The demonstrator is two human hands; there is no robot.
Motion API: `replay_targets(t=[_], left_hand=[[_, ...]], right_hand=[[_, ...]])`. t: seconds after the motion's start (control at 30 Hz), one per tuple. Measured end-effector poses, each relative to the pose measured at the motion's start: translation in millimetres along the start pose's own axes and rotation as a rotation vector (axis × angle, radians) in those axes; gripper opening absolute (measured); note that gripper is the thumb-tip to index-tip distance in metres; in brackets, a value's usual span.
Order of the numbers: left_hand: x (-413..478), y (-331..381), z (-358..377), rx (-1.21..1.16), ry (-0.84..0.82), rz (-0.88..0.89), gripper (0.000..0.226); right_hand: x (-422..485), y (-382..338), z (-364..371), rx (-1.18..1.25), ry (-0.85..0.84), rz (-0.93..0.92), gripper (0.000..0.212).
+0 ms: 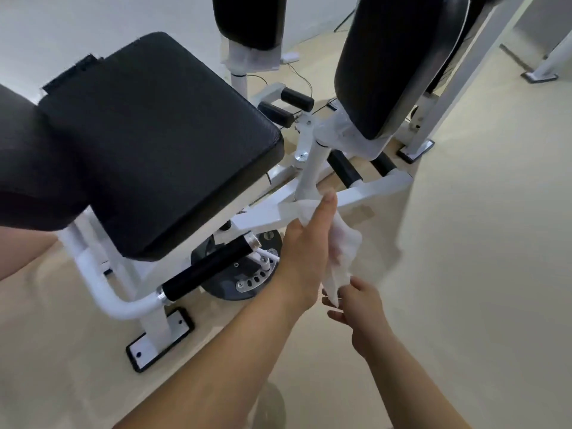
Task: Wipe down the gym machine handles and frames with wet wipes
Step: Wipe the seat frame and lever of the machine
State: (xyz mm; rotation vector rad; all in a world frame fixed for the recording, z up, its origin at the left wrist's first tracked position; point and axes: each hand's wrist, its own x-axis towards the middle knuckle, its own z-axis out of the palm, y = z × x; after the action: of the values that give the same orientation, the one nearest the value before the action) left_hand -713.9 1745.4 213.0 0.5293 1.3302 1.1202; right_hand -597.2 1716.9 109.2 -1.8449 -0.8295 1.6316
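A person's left hand (305, 258) reaches to the white frame bar (365, 195) of a gym machine, its straight fingers pressing the upper end of a white wet wipe (339, 252) against the bar. The wipe trails down from those fingertips to the right hand (359, 300), whose thumb and fingers pinch its lower end. Left of the left hand's knuckles lies a black foam-grip handle (207, 269) on the white tube; above it spreads the black padded seat (161, 140). Beyond the fingertips rises a black upright pad (399, 57), over a beige floor (479, 243).
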Motion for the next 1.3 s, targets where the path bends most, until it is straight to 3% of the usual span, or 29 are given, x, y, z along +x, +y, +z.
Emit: replay_targets(t=[0.1,0.23,0.33,0.47,0.57,0.67,0.87,1.17,1.3], left_hand=[[-47,54,3,-0.068,0.02,-0.133,0.06],[-116,151,2,-0.108,0.073,-0.214,0.045],[-168,227,-3,-0.127,0.106,-0.242,0.036],[-220,305,-14,-0.1,0.206,-0.2,0.024],[-250,350,-33,-0.062,0.17,-0.158,0.019],[-275,382,-60,0.001,0.202,-0.139,0.019],[-301,434,-111,0.088,0.248,-0.091,0.019],[-257,484,-163,-0.134,0.279,-0.074,0.022],[-223,511,-179,-0.372,-0.007,-0.199,0.074]], right_hand=[[-62,-60,-8,0.004,0.042,0.004,0.027],[-149,-179,-10,-0.124,0.022,-0.146,0.059],[-216,-265,2,-0.125,-0.089,-0.149,0.076],[-289,-342,24,-0.189,-0.253,-0.26,0.055],[-325,-371,45,-0.179,-0.26,-0.366,0.025],[-354,-393,67,-0.101,-0.203,-0.395,0.013],[-390,-436,113,-0.126,-0.19,-0.384,0.021],[-381,-499,169,-0.074,-0.274,-0.441,0.018],[-345,-528,203,-0.071,-0.348,-0.407,0.028]])
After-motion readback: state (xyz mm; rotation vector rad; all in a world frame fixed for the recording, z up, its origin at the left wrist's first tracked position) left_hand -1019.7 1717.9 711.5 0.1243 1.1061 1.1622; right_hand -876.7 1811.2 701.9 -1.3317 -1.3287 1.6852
